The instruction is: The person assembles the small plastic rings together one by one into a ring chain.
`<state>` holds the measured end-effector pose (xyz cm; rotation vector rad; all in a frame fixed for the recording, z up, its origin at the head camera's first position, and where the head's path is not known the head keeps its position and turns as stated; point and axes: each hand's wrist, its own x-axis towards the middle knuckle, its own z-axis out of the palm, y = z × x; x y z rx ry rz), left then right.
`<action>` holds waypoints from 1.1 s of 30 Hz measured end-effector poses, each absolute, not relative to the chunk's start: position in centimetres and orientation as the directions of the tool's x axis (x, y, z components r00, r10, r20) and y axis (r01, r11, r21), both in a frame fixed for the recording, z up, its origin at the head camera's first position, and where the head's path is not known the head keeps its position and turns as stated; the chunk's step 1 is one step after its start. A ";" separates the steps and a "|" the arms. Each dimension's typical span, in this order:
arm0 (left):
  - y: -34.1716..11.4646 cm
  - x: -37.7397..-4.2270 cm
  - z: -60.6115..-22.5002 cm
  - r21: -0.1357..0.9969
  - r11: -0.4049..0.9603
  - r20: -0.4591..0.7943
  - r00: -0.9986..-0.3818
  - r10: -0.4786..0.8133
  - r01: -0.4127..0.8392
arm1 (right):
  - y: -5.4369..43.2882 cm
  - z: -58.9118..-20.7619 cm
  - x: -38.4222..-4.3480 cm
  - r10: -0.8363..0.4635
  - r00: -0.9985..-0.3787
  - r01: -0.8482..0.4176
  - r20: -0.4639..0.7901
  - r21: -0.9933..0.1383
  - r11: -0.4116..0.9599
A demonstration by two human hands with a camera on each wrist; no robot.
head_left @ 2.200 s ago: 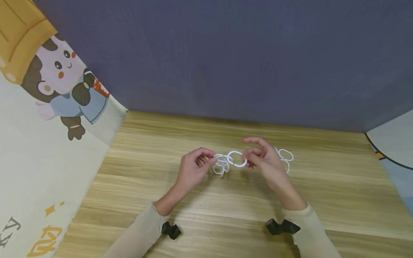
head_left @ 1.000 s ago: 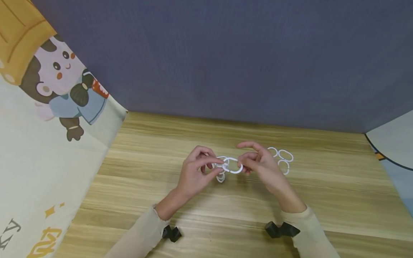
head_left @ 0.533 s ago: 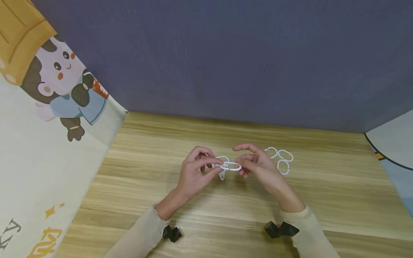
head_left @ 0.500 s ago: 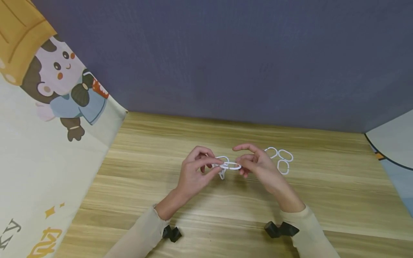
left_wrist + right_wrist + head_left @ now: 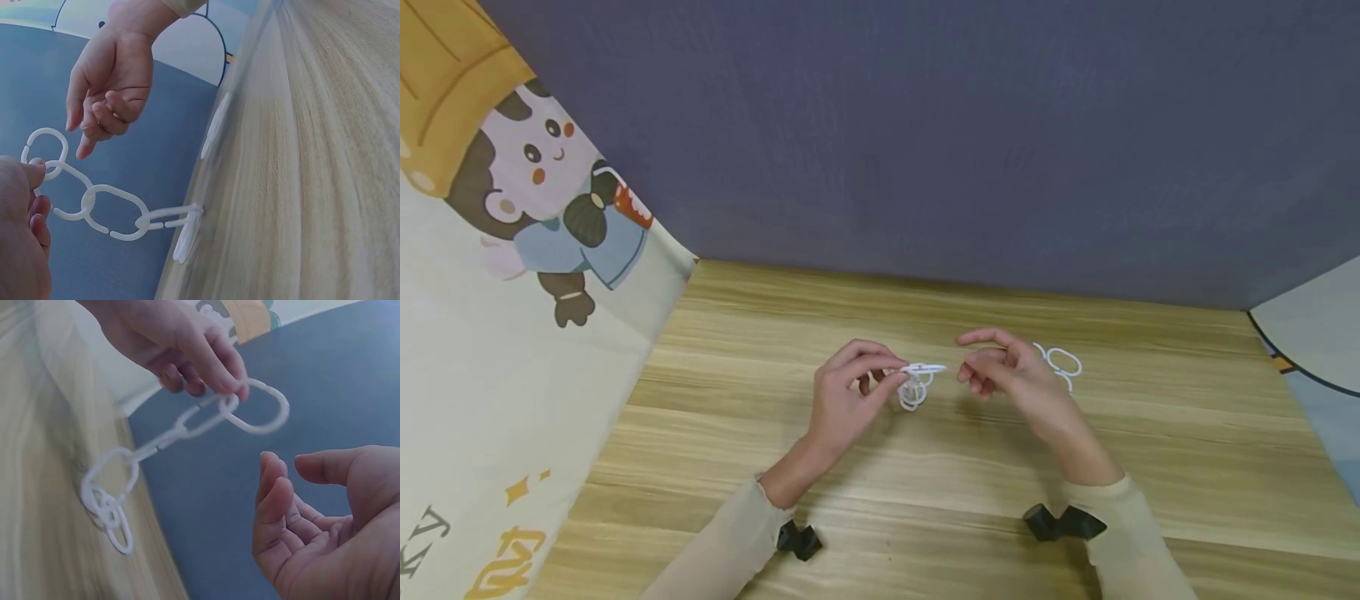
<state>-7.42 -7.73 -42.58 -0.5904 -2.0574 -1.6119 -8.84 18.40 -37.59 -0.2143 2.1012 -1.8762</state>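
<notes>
A chain of white plastic C-shaped links (image 5: pixel 925 367) hangs from my left hand (image 5: pixel 850 392), which pinches it near its upper end between thumb and fingertips. In the right wrist view the top link (image 5: pixel 284 415) sticks out past those fingertips, and the chain's lower links (image 5: pixel 125 540) reach down to the tabletop. Each link has a small gap in its side. My right hand (image 5: pixel 1018 379) hovers just right of the top link, apart from it, fingers loosely bent and nothing between them.
Several loose white links (image 5: pixel 1079 365) lie on the wooden table (image 5: pixel 1150 433) behind my right hand, which partly hides them. A dark blue panel (image 5: pixel 925 150) rises at the table's back, and a cartoon-printed panel (image 5: pixel 625 333) stands on the left.
Earlier my right hand pinched the end link; now it has let go and drawn back right. The left hand has shifted slightly left, and the end link now shows edge-on in the head view.
</notes>
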 end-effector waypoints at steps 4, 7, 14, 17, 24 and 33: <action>-7.8 -7.5 -42.5 0.784 0.232 0.582 -0.812 0.048 0.576 | 19.7 -37.1 -9.1 -0.291 -0.951 0.075 -0.106 -0.990 0.116; -7.9 -7.5 -42.6 0.789 0.238 0.573 -0.818 0.050 0.567 | 20.6 -36.8 -9.3 -0.265 -0.959 0.070 -0.099 -0.991 0.117; -7.9 -7.6 -42.6 0.785 0.238 0.579 -0.814 0.047 0.572 | 23.1 -36.5 -9.8 -0.182 -0.980 0.056 -0.085 -0.986 0.156; -7.9 -7.7 -42.7 0.788 0.231 0.577 -0.815 0.043 0.570 | 24.1 -36.5 -9.9 -0.153 -0.986 0.044 -0.072 -0.983 0.180; -7.9 -7.7 -42.8 0.799 0.236 0.562 -0.826 0.032 0.553 | 26.0 -37.0 -10.5 -0.159 -0.987 -0.023 -0.024 -0.956 0.291; -8.0 -7.7 -42.8 0.796 0.246 0.562 -0.826 0.038 0.553 | 27.9 -39.6 -12.0 -0.184 -0.981 -0.011 -0.067 -0.919 0.393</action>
